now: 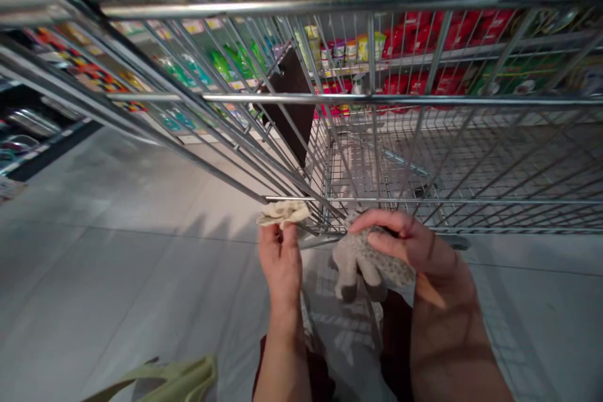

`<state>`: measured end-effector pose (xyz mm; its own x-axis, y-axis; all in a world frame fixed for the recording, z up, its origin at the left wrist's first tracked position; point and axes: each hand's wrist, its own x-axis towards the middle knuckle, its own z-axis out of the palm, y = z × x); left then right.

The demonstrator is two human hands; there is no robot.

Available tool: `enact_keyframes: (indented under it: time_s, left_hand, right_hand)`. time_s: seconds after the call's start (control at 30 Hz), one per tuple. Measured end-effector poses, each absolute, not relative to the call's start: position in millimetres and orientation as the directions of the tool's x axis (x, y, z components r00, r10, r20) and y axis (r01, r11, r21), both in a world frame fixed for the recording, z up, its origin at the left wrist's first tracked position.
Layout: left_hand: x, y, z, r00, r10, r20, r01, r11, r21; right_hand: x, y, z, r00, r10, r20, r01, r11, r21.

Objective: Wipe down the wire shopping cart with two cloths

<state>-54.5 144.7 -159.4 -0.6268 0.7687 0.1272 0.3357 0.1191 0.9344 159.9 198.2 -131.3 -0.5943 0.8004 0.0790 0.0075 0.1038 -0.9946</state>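
Note:
My left hand (281, 257) pinches a small crumpled cream cloth (282, 212) between thumb and fingers, close to the side of a metal shopping cart (325, 99). To its right, my right hand (400, 235) is closed around a grey plush toy (351, 257). Two stubby legs with dark ends hang down from the toy, and speckled fabric shows below my fingers. Part of the toy is hidden behind the hand. Both hands are low, just in front of the cart's wire wall.
Store shelves with green bottles (233, 61), small tubs (351, 49) and red packages (414, 34) stand beyond the cart. A dark panel (288, 107) is inside the cart. Another shelf (47, 144) is at left. A yellow-green bag (183, 380) shows at the bottom, above the tiled floor (117, 264).

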Motion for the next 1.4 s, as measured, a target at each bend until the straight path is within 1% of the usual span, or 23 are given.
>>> enact_keyframes:
  time_s: [0.07, 0.1, 0.2, 0.27, 0.3, 0.33, 0.4, 0.47, 0.5, 0.57, 0.63, 0.7, 0.77, 0.83, 0.9, 0.97, 1.0, 1.03, 1.13, 1.17, 1.23, 1.33, 1.4]
  left_hand:
    - [-57.8, 141.8, -160.0, -0.545, 0.829, 0.127, 0.524, 0.219, 0.823]
    - [-58.0, 141.1, -160.7, -0.505, 0.858, 0.097, 0.587, 0.259, 0.767]
    - [-52.4, 141.0, -164.1, -0.435, 0.9, -0.028, 0.658, 0.339, 0.673]
    - [-45.6, 141.6, -165.4, -0.409, 0.91, -0.072, 0.676, 0.355, 0.645]
    - [-42.0, 141.9, -164.9, -0.392, 0.916, -0.085, 0.675, 0.349, 0.65]
    - [-38.6, 142.0, -163.5, -0.367, 0.926, -0.089, 0.658, 0.326, 0.679]
    - [-32.5, 142.0, -158.4, -0.3, 0.952, -0.06, 0.556, 0.226, 0.8]
    - [-27.1, 141.7, -151.9, -0.3, 0.953, 0.039, 0.369, 0.078, 0.926]
    - [-24.7, 141.5, -149.0, -0.342, 0.935, 0.097, 0.27, -0.001, 0.963]
    - [-20.8, 141.3, -144.8, -0.453, 0.875, 0.168, 0.123, -0.126, 0.984]
    - [-18.9, 141.6, -144.2, -0.496, 0.851, 0.171, 0.037, -0.176, 0.984]
    - [-19.3, 142.6, -147.0, -0.441, 0.888, 0.13, 0.017, -0.136, 0.991]
    - [-20.7, 144.0, -151.9, -0.343, 0.937, 0.06, 0.075, -0.036, 0.997]
    - [-20.8, 145.3, -157.0, -0.248, 0.968, -0.034, 0.211, 0.088, 0.973]
    - [-18.3, 145.9, -160.3, -0.205, 0.974, -0.099, 0.398, 0.175, 0.9]
    - [-14.1, 145.5, -160.5, -0.202, 0.976, -0.086, 0.542, 0.184, 0.82]
    - [-12.0, 144.9, -159.3, -0.207, 0.977, -0.053, 0.565, 0.163, 0.808]
    - [-10.4, 144.2, -157.4, -0.217, 0.976, -0.013, 0.548, 0.133, 0.826]
    - [-9.0, 141.5, -149.1, -0.304, 0.947, 0.102, 0.366, 0.017, 0.93]
    - [-9.5, 140.8, -146.4, -0.34, 0.932, 0.125, 0.313, -0.014, 0.95]
    - [-11.3, 140.1, -142.5, -0.382, 0.912, 0.151, 0.26, -0.051, 0.964]
    - [-14.0, 141.4, -143.0, -0.368, 0.918, 0.146, 0.225, -0.065, 0.972]
    - [-15.6, 143.3, -147.3, -0.335, 0.937, 0.098, 0.21, -0.027, 0.977]
  right_hand:
    - [153.8, 202.4, -136.9, -0.623, 0.779, 0.07, 0.097, 0.166, -0.981]
    - [151.0, 204.3, -140.3, -0.635, 0.77, 0.06, 0.151, 0.199, -0.968]
    - [145.0, 209.3, -150.8, -0.654, 0.757, -0.017, 0.354, 0.286, -0.89]
    - [143.5, 210.8, -154.4, -0.644, 0.76, -0.087, 0.47, 0.302, -0.83]
    - [143.7, 210.8, -154.3, -0.639, 0.762, -0.106, 0.495, 0.302, -0.814]
    - [144.6, 210.0, -152.8, -0.641, 0.761, -0.105, 0.492, 0.301, -0.817]
    - [148.4, 206.1, -146.1, -0.659, 0.75, -0.062, 0.408, 0.286, -0.867]
    - [154.2, 199.8, -136.7, -0.659, 0.752, 0.002, 0.264, 0.234, -0.936]
    - [157.1, 196.2, -132.1, -0.64, 0.767, 0.046, 0.179, 0.207, -0.962]
    - [161.3, 190.1, -124.9, -0.564, 0.813, 0.142, 0.01, 0.179, -0.984]
    - [162.0, 187.6, -121.5, -0.514, 0.83, 0.216, -0.1, 0.192, -0.976]
    - [159.2, 189.6, -122.1, -0.561, 0.804, 0.195, -0.083, 0.179, -0.98]
    - [155.0, 195.0, -126.4, -0.622, 0.775, 0.11, 0.014, 0.151, -0.988]
    - [151.7, 201.1, -133.3, -0.631, 0.775, 0.042, 0.13, 0.159, -0.979]
    - [150.5, 205.4, -140.2, -0.611, 0.791, 0.018, 0.242, 0.209, -0.947]
    - [151.5, 206.4, -143.3, -0.597, 0.802, 0.013, 0.314, 0.249, -0.916]
    - [152.6, 205.6, -142.7, -0.594, 0.804, 0.017, 0.318, 0.254, -0.913]
    - [153.8, 204.1, -140.5, -0.595, 0.803, 0.025, 0.299, 0.25, -0.921]
    - [157.0, 198.0, -128.9, -0.601, 0.795, 0.083, 0.162, 0.223, -0.961]
    - [157.6, 196.2, -125.0, -0.605, 0.79, 0.104, 0.114, 0.215, -0.97]
    - [158.0, 193.9, -119.6, -0.617, 0.777, 0.128, 0.051, 0.201, -0.978]
    - [157.8, 193.6, -118.8, -0.636, 0.765, 0.103, 0.068, 0.188, -0.98]
    - [157.7, 194.8, -121.7, -0.635, 0.769, 0.068, 0.124, 0.189, -0.974]
